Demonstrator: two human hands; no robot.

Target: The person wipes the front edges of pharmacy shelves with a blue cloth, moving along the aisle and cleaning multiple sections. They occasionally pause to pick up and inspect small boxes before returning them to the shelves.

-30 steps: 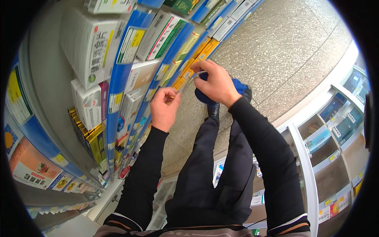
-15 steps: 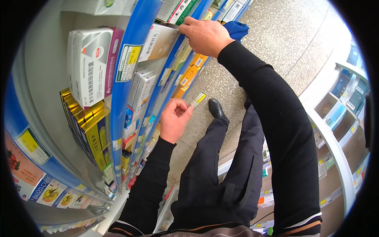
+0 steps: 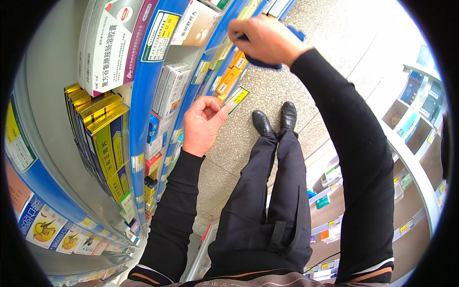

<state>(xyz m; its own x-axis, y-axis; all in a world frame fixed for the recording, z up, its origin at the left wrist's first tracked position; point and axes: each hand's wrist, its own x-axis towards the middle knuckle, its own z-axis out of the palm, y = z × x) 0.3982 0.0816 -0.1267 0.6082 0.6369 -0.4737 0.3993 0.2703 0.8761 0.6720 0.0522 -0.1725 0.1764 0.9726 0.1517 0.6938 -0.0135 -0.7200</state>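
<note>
My left hand [image 3: 202,126] pinches a small price tag [image 3: 237,98], white and yellow with a green border, between thumb and fingers. It is in front of the shelf edges, and the tag points out over the floor. My right hand [image 3: 267,39] is closed on a dark blue cloth [image 3: 265,63], which shows below the palm and behind the knuckles. Its fingertips are beside a blue shelf edge [image 3: 217,45] with a clear label strip. Near that hand, a white and beige medicine box [image 3: 195,24] stands on the shelf.
Blue-edged shelves of medicine boxes rise on my left, with a large white and purple box [image 3: 112,48] and gold-topped boxes [image 3: 103,131]. More price tags [image 3: 161,36] sit along the edges. White curved shelving [image 3: 406,167] stands at right. My shoes [image 3: 288,115] rest on speckled floor.
My right hand has come away from the upper shelf boxes, slightly right and down, with the cloth. My left hand has risen a little with the tag. The view has shifted and both shoes now show.
</note>
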